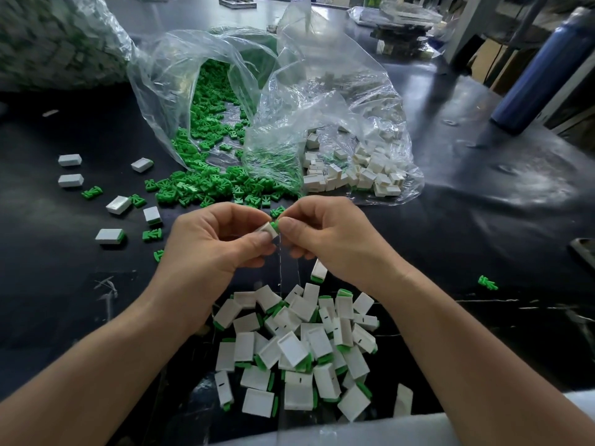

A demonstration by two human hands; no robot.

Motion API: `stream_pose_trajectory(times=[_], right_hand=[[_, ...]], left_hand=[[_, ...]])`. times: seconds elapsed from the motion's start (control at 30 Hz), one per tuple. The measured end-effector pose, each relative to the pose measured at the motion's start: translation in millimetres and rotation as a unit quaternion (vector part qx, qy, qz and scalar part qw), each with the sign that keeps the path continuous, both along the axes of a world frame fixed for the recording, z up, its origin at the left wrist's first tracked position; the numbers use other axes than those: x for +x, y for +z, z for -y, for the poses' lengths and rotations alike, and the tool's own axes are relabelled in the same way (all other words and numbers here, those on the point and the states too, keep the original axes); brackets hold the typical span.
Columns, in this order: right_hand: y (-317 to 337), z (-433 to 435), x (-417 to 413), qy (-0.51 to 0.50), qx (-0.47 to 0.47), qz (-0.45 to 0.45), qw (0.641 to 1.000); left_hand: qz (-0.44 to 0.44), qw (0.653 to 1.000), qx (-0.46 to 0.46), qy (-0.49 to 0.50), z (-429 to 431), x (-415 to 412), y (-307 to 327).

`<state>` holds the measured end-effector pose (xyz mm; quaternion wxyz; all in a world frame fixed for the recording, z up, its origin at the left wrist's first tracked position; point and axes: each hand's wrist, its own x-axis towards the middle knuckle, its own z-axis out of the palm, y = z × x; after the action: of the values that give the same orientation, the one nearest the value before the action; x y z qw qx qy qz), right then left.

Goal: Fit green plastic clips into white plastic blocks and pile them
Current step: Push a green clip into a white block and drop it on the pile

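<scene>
left hand [212,239] grips the white block [268,229] above the bench [450,236]; right hand [328,236] fingers pinch the green clip [274,224] at its mouth; best push it in straight until seated.

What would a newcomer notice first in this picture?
At the centre, the left hand holds a white block while the right hand pinches a green clip at its end. Behind them loose clips spill from a clear bag; below the hands lies a pile of fitted blocks.
</scene>
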<state>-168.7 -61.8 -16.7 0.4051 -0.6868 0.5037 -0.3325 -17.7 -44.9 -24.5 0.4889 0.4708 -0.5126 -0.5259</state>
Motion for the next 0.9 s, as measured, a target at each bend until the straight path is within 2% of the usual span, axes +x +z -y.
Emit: stream_pose_trajectory(times=[0.13,0.3,0.7,0.9], right_hand=[[2,-3,0,0.005,-0.033,-0.072,0.997],[7,-6,-1,0.049,-0.059,-0.102,0.992],[9,-8,-1,0.105,-0.126,-0.224,0.961],[11,-11,1,0.132,-0.134,-0.256,0.948]], left_hand=[[0.003,1.0,-0.007,0.009,-1,1,1],[0.02,1.0,-0.019,-0.003,-1,3,3],[0.14,0.985,-0.093,-0.036,-3,8,4],[0.193,0.973,-0.117,-0.051,-5,9,5]])
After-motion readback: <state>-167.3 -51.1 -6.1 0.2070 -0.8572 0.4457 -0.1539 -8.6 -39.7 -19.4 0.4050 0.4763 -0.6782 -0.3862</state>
